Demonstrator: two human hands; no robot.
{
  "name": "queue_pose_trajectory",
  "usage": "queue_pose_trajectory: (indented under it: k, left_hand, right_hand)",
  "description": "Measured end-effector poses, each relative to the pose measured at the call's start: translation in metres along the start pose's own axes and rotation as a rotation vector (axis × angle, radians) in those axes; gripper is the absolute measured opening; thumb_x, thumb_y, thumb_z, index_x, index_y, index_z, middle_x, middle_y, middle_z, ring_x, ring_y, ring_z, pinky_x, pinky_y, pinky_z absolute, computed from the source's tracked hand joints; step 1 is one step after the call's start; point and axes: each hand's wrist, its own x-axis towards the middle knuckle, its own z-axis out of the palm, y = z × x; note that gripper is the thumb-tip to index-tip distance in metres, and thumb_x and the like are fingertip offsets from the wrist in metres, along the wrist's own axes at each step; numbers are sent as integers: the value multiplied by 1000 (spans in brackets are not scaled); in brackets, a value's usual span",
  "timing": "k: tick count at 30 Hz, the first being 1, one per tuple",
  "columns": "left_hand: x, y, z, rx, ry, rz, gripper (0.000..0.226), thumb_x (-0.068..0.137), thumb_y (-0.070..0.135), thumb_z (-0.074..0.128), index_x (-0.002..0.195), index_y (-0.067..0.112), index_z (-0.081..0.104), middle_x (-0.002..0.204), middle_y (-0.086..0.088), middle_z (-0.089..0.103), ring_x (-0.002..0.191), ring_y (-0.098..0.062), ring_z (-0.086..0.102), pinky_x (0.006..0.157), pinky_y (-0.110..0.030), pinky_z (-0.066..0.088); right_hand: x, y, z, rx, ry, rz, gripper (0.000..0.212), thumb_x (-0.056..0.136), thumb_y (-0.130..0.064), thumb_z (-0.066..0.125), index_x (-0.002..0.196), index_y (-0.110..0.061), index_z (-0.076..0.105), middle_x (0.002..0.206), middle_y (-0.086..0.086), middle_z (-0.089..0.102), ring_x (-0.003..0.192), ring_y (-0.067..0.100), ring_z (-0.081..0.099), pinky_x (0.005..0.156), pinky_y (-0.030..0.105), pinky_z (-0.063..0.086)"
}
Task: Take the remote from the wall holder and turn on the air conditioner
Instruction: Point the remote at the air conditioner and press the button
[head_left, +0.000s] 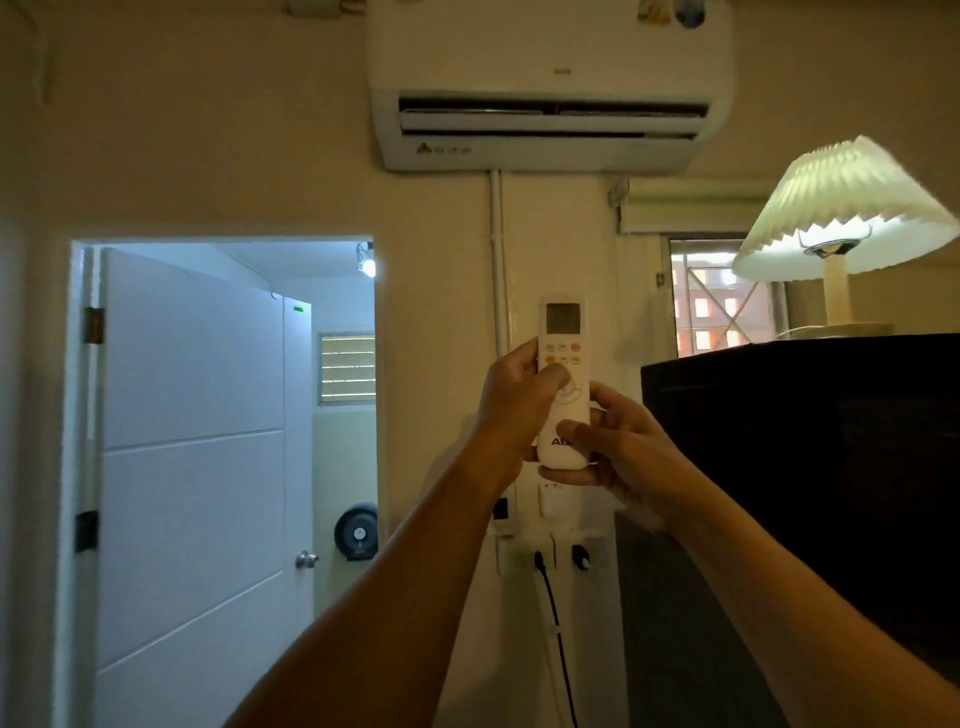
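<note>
A white remote (562, 332) with a grey screen and coloured buttons stands upright in both my hands, pointing up at the wall. My left hand (514, 400) grips its left side, thumb resting on the buttons below the screen. My right hand (618, 447) holds its lower end from the right and beneath. The white air conditioner (550, 78) hangs high on the wall above, its louvre slot open. The white wall holder (553, 501) shows just under my right hand, mostly hidden.
A dark cabinet (800, 467) stands at the right with a lit pleated lamp (844, 208) on top. Wall sockets with a black cable (550, 597) sit below the hands. An open doorway (228, 415) with a white door lies at the left.
</note>
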Motion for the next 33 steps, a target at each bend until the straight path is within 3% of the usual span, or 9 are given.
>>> queue_pose_trajectory:
  k: [5,9,14,18,24,30,33]
  left_hand:
    - [-36,52,3,30,38,48,32,90,22,55,122,24,56,120,-3,66,89,-15,65,59,-21,57]
    - [-66,82,5,7,9,83,38,91,20,50,129,21,51,122,-7,66,98,-25,68,73,-37,61]
    - [-97,108,7,-68,-14,64,30,93,19,47,122,22,52,99,1,72,74,-10,72,60,-26,59]
    - [-120,129,19,-55,0,32,31,94,24,49,124,19,52,113,-10,70,91,-26,70,78,-46,60]
    - [-136,162,48,-33,16,68,32,92,27,53,123,24,52,118,-6,68,93,-23,70,70,-32,59]
    - [-136,189,81,-78,27,12,24,90,26,56,114,26,55,114,-7,69,90,-24,69,74,-37,60]
    - [-134,194,95,-72,37,-12,20,90,29,56,109,26,56,111,-7,70,80,-19,68,64,-29,57]
  right_hand:
    - [-43,-45,16,-99,-46,-39,41,93,-3,54,129,-22,48,110,8,73,99,36,71,75,45,61]
    - [-74,-73,32,-139,-54,-65,42,92,-2,56,127,-26,49,109,2,74,97,34,72,72,42,61]
    - [-112,-94,51,-125,-34,-66,45,91,-2,57,129,-26,49,114,4,71,100,30,71,70,39,61]
    - [-141,-111,57,-187,15,-58,46,91,-2,57,131,-22,48,115,5,69,101,26,70,69,37,61]
    - [-171,-143,44,-205,44,-74,40,91,-4,57,124,-26,53,105,-1,75,98,25,72,69,37,61]
    - [-186,-174,20,-120,27,-45,36,91,-3,55,121,-23,56,109,5,73,100,30,71,67,37,61]
    - [-192,-182,10,-114,34,-32,35,90,-4,56,120,-23,57,110,6,73,99,29,71,68,39,61]
